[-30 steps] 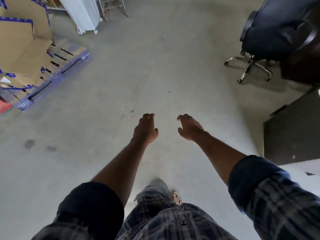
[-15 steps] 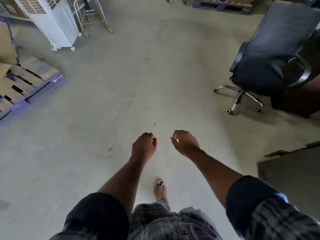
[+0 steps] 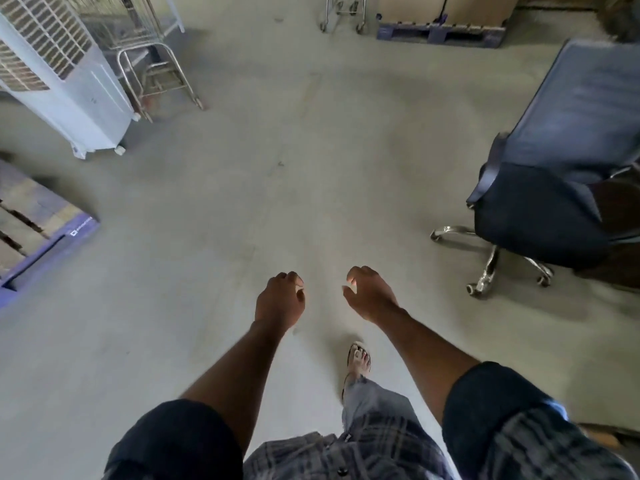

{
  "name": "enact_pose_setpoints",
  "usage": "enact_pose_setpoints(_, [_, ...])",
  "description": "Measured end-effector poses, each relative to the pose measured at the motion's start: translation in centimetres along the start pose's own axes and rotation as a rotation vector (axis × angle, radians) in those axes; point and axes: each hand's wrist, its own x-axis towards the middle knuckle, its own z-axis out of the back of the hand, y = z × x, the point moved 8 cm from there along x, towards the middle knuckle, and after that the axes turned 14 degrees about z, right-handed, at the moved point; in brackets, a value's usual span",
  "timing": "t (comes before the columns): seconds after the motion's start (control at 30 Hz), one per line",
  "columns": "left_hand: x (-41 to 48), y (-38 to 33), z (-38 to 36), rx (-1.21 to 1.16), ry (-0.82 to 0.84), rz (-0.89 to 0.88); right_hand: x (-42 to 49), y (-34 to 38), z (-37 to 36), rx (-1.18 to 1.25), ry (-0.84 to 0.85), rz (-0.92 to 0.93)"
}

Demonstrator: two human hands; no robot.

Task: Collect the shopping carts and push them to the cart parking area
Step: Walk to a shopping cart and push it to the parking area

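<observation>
A metal shopping cart (image 3: 152, 67) stands at the far left, beside a white air cooler; only its lower frame and part of its basket show. The wheels and lower frame of a second cart (image 3: 344, 12) show at the top centre. Both carts are well ahead of me. My left hand (image 3: 280, 299) and my right hand (image 3: 371, 295) hang out in front over bare concrete floor, side by side and a little apart. The fingers of both are loosely curled and hold nothing.
A white air cooler (image 3: 65, 84) stands at the left, with a purple-edged wooden pallet (image 3: 41, 233) nearer me. A dark office chair (image 3: 550, 188) on chrome castors is at the right. Another pallet (image 3: 440, 34) with boxes lies top right. My sandalled foot (image 3: 359, 360) steps forward.
I have walked forward: the air cooler, left cart and chair have come closer, and the second cart has come into view. Both hands stay loosely curled and hold nothing.
</observation>
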Motion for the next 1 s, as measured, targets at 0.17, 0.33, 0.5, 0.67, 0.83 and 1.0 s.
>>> enact_pose_setpoints(0.17, [11.4,-9.2,2.1,-0.021,0.014,-0.001,12.2,-5.0,5.6,-0.003,0.037,0.024])
enact_pose_setpoints(0.33, [22.5,-15.6,4.7,-0.046,0.031,0.018,24.1,-8.2,11.9,-0.026,0.034,0.053])
enact_pose_setpoints(0.5, [36.0,-20.9,5.3,-0.045,0.011,-0.001,37.3,-12.8,15.1,-0.033,0.018,0.054])
enact_pose_setpoints(0.67, [50.5,-26.3,5.4,-0.107,0.049,0.010,51.2,-17.4,17.4,-0.049,0.058,0.038])
enact_pose_setpoints(0.83, [64.4,-33.9,10.2,-0.103,0.024,-0.037,64.9,-19.5,23.7,-0.023,0.005,0.045])
enact_pose_setpoints(1.0, [77.8,-41.5,13.5,-0.067,0.013,-0.068,77.3,-24.1,28.6,0.002,-0.002,0.003])
